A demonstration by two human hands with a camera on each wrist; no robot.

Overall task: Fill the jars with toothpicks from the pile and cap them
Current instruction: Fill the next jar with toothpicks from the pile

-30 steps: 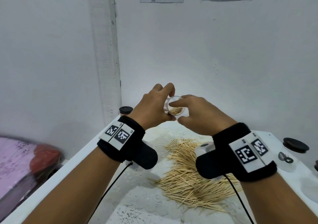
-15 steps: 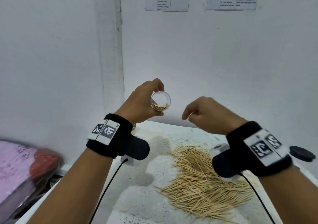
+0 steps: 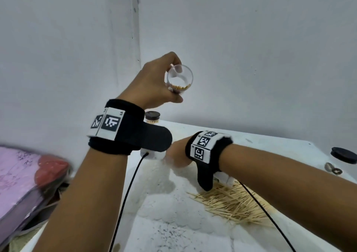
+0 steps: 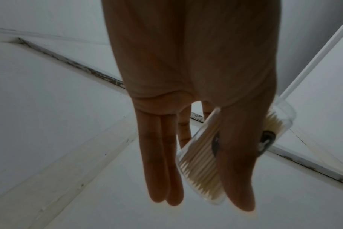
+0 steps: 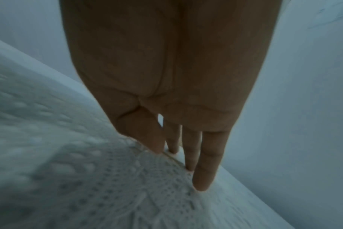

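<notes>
Holding a clear jar of toothpicks at frame centre, the left hand gripped it above the table; wall sheets at the top edge were unreadable. The toothpick pile lay lower right. In the left wrist view, fingers and thumb clasped the jar. In the right wrist view, the right hand pinched something thin, thumb against fingertips, on the lace cloth.

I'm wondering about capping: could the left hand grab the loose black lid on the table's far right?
Probably not: the left hand holds the jar, and the lid lies beyond the right hand.
</notes>
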